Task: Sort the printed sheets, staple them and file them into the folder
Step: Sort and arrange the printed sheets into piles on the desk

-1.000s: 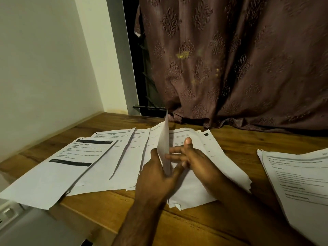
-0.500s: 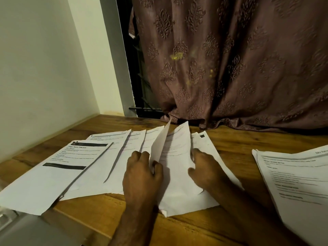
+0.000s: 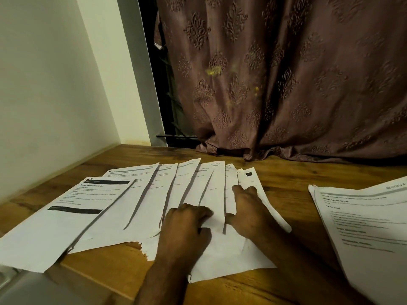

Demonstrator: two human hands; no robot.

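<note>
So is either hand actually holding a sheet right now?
No clear grip: the left hand and right hand rest on the fanned sheets.

Wooden table [image 3: 286, 172], two lots of printed paper on it.

Fanned row of printed sheets [image 3: 154, 205] covers left and centre, overlapping left to right, top edges toward the curtain side; all lie flat. Leftmost sheet with black bars [image 3: 72, 212] lies on top of its neighbour and overhangs the near-left table edge. One sheet near the middle has a torn lower edge [image 3: 142, 247]. Separate stack of printed sheets [image 3: 363, 221] lies at the right, well apart from the fan, bare wood between them; it runs out of view at the right and bottom. Print mostly too blurred to read.
</note>
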